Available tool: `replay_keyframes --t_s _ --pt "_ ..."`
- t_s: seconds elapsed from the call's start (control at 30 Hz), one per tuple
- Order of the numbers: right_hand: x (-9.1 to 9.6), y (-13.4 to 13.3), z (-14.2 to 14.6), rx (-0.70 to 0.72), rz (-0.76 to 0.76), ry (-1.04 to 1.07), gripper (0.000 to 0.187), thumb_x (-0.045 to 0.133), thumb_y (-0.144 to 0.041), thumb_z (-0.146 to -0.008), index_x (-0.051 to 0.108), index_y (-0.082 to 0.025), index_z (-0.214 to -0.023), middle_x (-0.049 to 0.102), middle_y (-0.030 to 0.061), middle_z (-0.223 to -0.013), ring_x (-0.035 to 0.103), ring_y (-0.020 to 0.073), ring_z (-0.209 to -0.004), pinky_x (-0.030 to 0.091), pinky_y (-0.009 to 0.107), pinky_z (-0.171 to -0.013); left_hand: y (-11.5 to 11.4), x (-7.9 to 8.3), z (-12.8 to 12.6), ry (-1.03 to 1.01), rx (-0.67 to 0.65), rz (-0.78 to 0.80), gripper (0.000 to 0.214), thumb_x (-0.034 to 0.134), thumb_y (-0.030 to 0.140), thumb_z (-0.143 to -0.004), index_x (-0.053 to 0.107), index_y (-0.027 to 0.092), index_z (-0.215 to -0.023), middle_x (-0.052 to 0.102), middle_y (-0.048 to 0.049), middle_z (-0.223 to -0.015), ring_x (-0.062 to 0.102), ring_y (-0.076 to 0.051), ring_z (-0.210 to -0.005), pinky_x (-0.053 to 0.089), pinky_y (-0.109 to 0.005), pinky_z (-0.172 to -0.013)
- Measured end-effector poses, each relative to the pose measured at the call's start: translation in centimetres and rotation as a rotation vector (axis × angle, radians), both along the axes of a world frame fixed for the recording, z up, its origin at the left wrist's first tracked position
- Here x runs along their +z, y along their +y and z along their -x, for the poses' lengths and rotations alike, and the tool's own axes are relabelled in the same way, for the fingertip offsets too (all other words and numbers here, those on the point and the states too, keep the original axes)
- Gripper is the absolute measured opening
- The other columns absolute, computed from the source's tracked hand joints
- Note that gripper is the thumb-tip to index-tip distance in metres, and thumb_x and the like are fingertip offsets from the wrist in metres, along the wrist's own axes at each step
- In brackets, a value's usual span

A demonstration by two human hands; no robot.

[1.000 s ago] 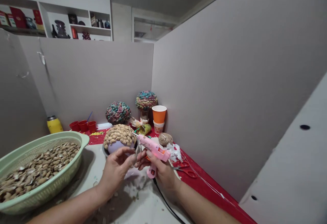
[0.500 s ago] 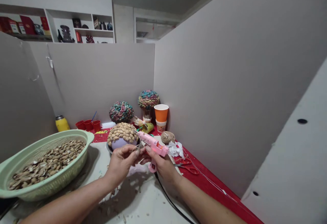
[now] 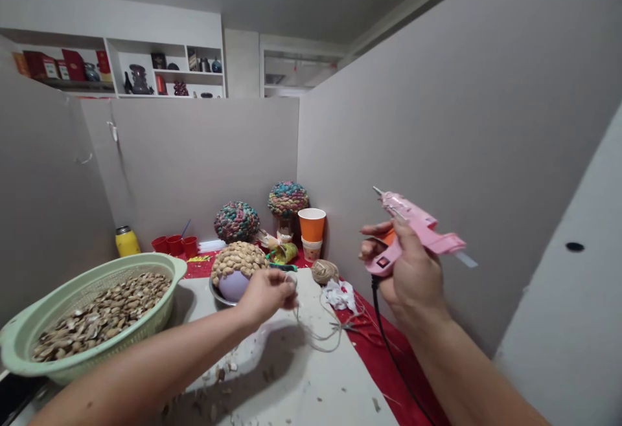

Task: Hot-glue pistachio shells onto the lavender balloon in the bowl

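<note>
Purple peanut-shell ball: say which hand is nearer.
Left: the left hand is just right of the purple ball; the right hand, holding the glue gun, is farther right.

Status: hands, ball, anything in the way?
Right hand gripping pink plastic glue gun. Left hand, grip unclear, near round purple ball topped with tan shells. Possible snag: loose, looped pale cord on white tabletop.

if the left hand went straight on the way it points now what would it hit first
Most likely the ball of twine, which sits ahead and to the right of the left hand, though depth is hard to judge here.
</note>
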State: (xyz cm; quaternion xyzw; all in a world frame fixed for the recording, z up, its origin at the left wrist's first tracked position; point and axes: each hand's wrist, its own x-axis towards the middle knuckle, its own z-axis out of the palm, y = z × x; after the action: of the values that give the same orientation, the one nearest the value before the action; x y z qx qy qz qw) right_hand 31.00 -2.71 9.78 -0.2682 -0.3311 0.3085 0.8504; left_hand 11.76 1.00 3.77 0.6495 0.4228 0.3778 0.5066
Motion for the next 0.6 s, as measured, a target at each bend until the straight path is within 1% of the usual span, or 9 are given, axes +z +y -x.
replay_keyframes --t_s 0.03,0.07,0.1,0.2,0.3,0.37,0.43,0.5,0.6 --pt "0.3 -0.5 0.4 0.007 -0.027 -0.004 0.044 0.085 -0.051 -0.056 0.06 -0.017 -0.068 0.066 -0.0009 -0.064 0.054 0.0092 -0.042 0.046 0.019 -0.039 0.6 1.0 -0.9 0.024 -0.01 -0.032 0.018 0.06 0.029 -0.092 0.063 0.013 -0.098 0.068 -0.0033 -0.09 0.066 -0.015 -0.074 0.057 -0.032 -0.067" --pt "0.4 -0.9 0.9 0.03 -0.044 -0.016 0.043 0.084 -0.052 -0.058 0.06 -0.017 -0.068 0.066 -0.0006 -0.064 0.054 0.0093 -0.042 0.046 0.019 -0.039 1.4 2.0 -1.8 0.055 -0.029 -0.063 0.023 0.06 0.029 -0.092 0.062 0.014 -0.109 0.067 -0.0061 -0.104 0.067 -0.017 -0.084 0.058 -0.035 -0.072" --pt "0.4 -1.3 1.5 0.068 -0.053 -0.032 0.042 0.083 -0.052 -0.06 0.061 -0.017 -0.068 0.065 -0.0004 -0.064 0.055 0.0093 -0.043 0.046 0.019 -0.038 2.1 3.0 -2.5 0.103 -0.06 -0.082 0.027 0.061 0.028 -0.091 0.06 0.015 -0.116 0.065 -0.0076 -0.112 0.066 -0.019 -0.09 0.058 -0.037 -0.075" --pt "-0.3 -2.1 3.0 0.206 -0.046 -0.09 0.038 0.081 -0.052 -0.067 0.062 -0.018 -0.071 0.064 -0.0014 -0.064 0.055 0.0086 -0.044 0.044 0.017 -0.039 4.2 5.5 -3.2 0.292 -0.103 -0.135 0.029 0.061 0.03 -0.091 0.06 0.016 -0.117 0.065 -0.0081 -0.115 0.066 -0.021 -0.093 0.057 -0.04 -0.077" --pt "-1.5 -2.3 4.1 0.301 -0.03 -0.142 0.036 0.078 -0.051 -0.072 0.063 -0.019 -0.075 0.063 -0.002 -0.068 0.055 0.0081 -0.045 0.043 0.016 -0.039 5.4 7.1 -2.1 0.429 -0.041 -0.241 0.029 0.061 0.031 -0.091 0.061 0.016 -0.116 0.064 -0.0079 -0.117 0.064 -0.023 -0.098 0.056 -0.042 -0.082" --pt "-2.3 -2.2 4.8 0.341 -0.012 -0.173 0.037 0.076 -0.053 -0.075 0.063 -0.019 -0.076 0.064 -0.0014 -0.07 0.055 0.008 -0.046 0.043 0.017 -0.04 5.9 8.0 -0.5 0.482 0.015 -0.3 0.03 0.061 0.032 -0.091 0.061 0.016 -0.117 0.063 -0.0084 -0.119 0.064 -0.023 -0.099 0.056 -0.043 -0.082" --pt "-3.2 -2.0 5.4 0.383 0.012 -0.214 0.039 0.073 -0.056 -0.077 0.062 -0.018 -0.076 0.064 -0.0006 -0.071 0.054 0.0081 -0.046 0.043 0.018 -0.042 6.4 8.9 1.7 0.518 0.076 -0.339 0.031 0.061 0.033 -0.091 0.061 0.016 -0.117 0.063 -0.0081 -0.118 0.064 -0.023 -0.098 0.056 -0.042 -0.081" --pt "-4.1 -1.7 6.0 0.43 0.041 -0.266 0.04 0.07 -0.057 -0.08 0.063 -0.018 -0.077 0.065 0.0007 -0.074 0.055 0.0085 -0.048 0.041 0.018 -0.042 6.9 9.7 4.7 0.545 0.136 -0.36 0.03 0.061 0.034 -0.091 0.062 0.015 -0.114 0.065 -0.0071 -0.114 0.065 -0.023 -0.094 0.057 -0.04 -0.078" --pt "-5.4 -1.3 6.7 0.487 0.081 -0.38 0.04 0.064 -0.058 -0.085 0.063 -0.018 -0.079 0.064 0.0017 -0.072 0.054 0.0101 -0.051 0.04 0.019 -0.045 7.4 10.4 10.1 0.595 0.214 -0.349 0.027 0.058 0.035 -0.093 0.062 0.014 -0.109 0.067 -0.0059 -0.102 0.066 -0.017 -0.082 0.057 -0.035 -0.071"
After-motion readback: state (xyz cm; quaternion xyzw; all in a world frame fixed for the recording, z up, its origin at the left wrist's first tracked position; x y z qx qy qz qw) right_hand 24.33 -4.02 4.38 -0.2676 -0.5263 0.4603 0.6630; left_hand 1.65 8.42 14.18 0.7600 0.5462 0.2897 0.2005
